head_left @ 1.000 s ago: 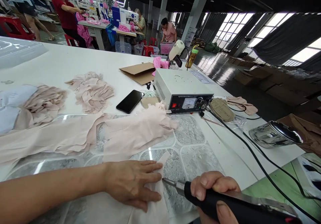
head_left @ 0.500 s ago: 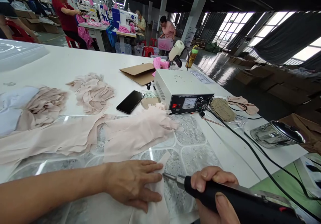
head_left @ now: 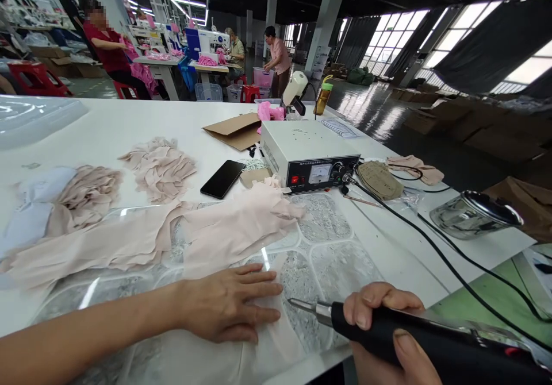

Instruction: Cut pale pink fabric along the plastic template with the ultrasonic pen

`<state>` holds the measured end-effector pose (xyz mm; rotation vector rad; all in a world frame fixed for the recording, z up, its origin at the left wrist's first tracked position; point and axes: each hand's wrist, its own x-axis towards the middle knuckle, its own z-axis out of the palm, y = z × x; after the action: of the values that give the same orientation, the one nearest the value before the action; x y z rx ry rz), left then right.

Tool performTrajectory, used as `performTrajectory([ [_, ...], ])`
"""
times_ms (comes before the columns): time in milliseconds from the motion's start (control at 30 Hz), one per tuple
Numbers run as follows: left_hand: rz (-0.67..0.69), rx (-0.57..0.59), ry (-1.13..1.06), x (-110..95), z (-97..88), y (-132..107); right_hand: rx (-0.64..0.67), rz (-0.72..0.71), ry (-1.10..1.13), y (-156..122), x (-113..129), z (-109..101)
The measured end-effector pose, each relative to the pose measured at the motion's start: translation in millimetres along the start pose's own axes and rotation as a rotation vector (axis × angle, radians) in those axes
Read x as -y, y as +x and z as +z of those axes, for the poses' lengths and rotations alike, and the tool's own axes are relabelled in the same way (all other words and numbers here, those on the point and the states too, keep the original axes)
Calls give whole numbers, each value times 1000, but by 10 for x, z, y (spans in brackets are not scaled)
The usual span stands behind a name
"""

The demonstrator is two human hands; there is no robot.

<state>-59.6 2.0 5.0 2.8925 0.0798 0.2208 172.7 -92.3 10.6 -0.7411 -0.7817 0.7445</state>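
Left hand [head_left: 228,304]: palm down, fingers straight and slightly apart, resting on the thin beige cloth [head_left: 278,336].
Right hand [head_left: 388,322]: clamped around the black handle of the tool [head_left: 457,345].
Tool: metal end points left, just beside the cloth's edge; whether it touches the mat [head_left: 342,264], cannot tell.
Cloth: flat on mat, partly under left hand.
Control box [head_left: 310,143]: on desk [head_left: 397,258], beyond both hands.
Phone [head_left: 223,179]: left of box.

Dark curtains [head_left: 487,54] beside bright windows [head_left: 393,33]; glossy floor [head_left: 366,104].
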Motion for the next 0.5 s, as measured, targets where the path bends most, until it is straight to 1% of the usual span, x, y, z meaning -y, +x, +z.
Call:
performTrajectory([
  [133, -68, 92, 72, -8, -20, -27, 40, 22, 58, -119, 49, -57],
  [200, -78, 110, 110, -3, -15, -33, 62, 24, 58, -171, 38, -92],
  [267, -99, 99, 147, -5, -6, -43, 73, 37, 52, -212, 20, -136],
  [367, -168, 56, 199, -40, 5, -61, 60, 63, 55, -252, 5, -206],
  [500, -238, 2, 184, -168, -11, -67, -1, 38, 73, -276, 12, -288],
])
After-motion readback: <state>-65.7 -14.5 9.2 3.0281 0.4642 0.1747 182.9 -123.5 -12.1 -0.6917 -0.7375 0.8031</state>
